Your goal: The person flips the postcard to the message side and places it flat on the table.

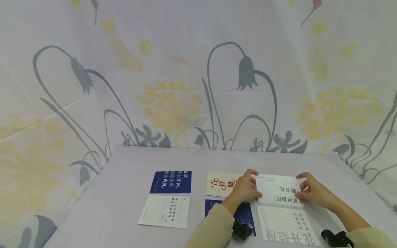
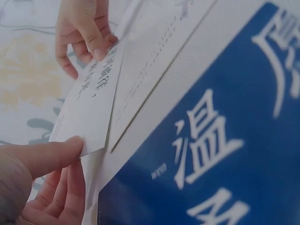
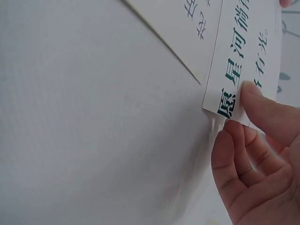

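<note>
A white card with dark green lettering (image 1: 277, 187) is held between both hands at the right of the table. My left hand (image 1: 245, 188) pinches its left edge, with the thumb on the printed face, as the left wrist view shows of the left hand (image 2: 44, 176) and card (image 2: 89, 110). At the opposite edge, my right hand (image 1: 316, 193) pinches the card. In the right wrist view the right hand's (image 3: 265, 157) thumb lies on the lettering of the card (image 3: 233, 70), fingers curled beneath. Just nearer lies another white card (image 1: 285, 224) with grey lettering.
Under the left forearm is a blue card (image 1: 246, 215), partly covered. Behind the left hand lies a cream card (image 1: 215, 182) with orange characters. Farther left, a blue card (image 1: 171, 182) sits above a white card (image 1: 165, 212). A flower-patterned cloth (image 1: 186, 62) hangs behind the table.
</note>
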Demonstrator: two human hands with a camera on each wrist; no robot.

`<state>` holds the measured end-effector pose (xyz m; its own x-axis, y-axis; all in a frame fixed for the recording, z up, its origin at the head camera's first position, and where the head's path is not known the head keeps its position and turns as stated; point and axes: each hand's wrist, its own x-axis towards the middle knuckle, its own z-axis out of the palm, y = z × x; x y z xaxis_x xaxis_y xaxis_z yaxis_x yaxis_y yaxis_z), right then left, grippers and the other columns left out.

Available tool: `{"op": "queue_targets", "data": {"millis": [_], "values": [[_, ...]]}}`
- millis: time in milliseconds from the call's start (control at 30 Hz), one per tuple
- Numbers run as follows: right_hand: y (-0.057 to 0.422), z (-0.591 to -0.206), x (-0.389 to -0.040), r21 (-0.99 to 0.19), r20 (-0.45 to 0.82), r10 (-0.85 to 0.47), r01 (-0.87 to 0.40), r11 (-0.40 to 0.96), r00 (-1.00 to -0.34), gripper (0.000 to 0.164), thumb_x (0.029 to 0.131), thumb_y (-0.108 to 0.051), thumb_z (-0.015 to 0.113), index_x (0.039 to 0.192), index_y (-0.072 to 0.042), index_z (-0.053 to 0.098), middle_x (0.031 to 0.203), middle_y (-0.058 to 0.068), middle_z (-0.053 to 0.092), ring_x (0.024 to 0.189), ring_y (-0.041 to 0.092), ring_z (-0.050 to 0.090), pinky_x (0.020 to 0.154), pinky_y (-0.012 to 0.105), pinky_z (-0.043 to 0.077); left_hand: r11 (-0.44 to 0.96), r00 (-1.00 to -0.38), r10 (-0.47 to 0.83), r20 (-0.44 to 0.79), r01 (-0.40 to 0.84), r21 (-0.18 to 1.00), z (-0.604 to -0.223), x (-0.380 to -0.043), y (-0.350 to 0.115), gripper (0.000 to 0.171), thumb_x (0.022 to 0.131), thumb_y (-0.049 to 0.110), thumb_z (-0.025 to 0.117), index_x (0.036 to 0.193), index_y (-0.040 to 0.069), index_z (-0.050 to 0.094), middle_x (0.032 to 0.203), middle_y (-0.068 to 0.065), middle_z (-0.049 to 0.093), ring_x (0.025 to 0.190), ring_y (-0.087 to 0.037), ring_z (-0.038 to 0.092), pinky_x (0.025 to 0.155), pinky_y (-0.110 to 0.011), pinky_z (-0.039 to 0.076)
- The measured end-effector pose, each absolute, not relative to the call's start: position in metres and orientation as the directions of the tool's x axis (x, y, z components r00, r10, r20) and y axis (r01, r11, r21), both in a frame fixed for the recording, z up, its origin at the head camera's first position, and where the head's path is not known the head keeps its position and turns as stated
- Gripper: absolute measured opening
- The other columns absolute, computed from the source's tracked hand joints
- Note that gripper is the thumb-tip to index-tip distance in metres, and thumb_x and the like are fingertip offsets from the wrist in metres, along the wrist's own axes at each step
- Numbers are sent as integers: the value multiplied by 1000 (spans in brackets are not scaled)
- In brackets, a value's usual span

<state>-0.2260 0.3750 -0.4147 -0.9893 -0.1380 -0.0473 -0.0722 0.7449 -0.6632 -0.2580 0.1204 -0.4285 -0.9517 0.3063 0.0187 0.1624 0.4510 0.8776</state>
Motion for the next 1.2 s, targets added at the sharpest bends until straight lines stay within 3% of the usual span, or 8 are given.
{"op": "queue_targets", "data": {"millis": [200, 700, 867, 1067, 1200], "values": [[371, -416, -221, -691, -25, -116, -67, 719, -993, 74, 79, -15, 74, 130, 8, 25, 91, 11, 48, 66, 16, 53, 54, 26, 48, 403, -956, 293, 35, 156, 902, -429, -256, 119, 62, 69, -3, 79, 120, 21, 53, 83, 8, 53, 66, -5, 52, 55, -20, 45], [370, -418, -211, -659, 153, -71, -156, 736, -986, 61, 83, -2, 67, 131, 8, 30, 96, 16, 57, 70, 9, 54, 58, 25, 53, 323, -965, 255, 62, 145, 935, -426, -250, 120, 65, 69, -3, 79, 121, 27, 53, 82, 8, 54, 66, -4, 55, 52, -21, 47], [368, -415, -210, -671, 146, -20, -114, 733, -989, 59, 85, -7, 68, 126, 11, 30, 90, 14, 63, 67, 10, 58, 57, 25, 52, 286, -967, 241, 82, 152, 946, -427, -251, 119, 67, 69, -5, 78, 123, 24, 51, 80, 7, 57, 67, -4, 58, 54, -20, 48], [368, -411, -208, -636, 137, 19, -74, 768, -990, 46, 88, -18, 66, 114, 13, 46, 84, 11, 67, 65, 12, 64, 58, 22, 49, 270, -968, 238, 79, 145, 952, -429, -253, 117, 34, 72, 0, 77, 101, 11, 62, 75, 7, 58, 64, -3, 55, 54, -18, 48], [368, -409, -207, -655, 146, 33, -72, 752, -989, 36, 90, -16, 63, 109, 13, 53, 82, 11, 67, 65, 11, 64, 59, 23, 52, 280, -970, 227, 83, 147, 949, -430, -254, 115, 16, 75, 5, 77, 87, 8, 67, 71, 8, 58, 63, -2, 54, 55, -16, 49]]}}
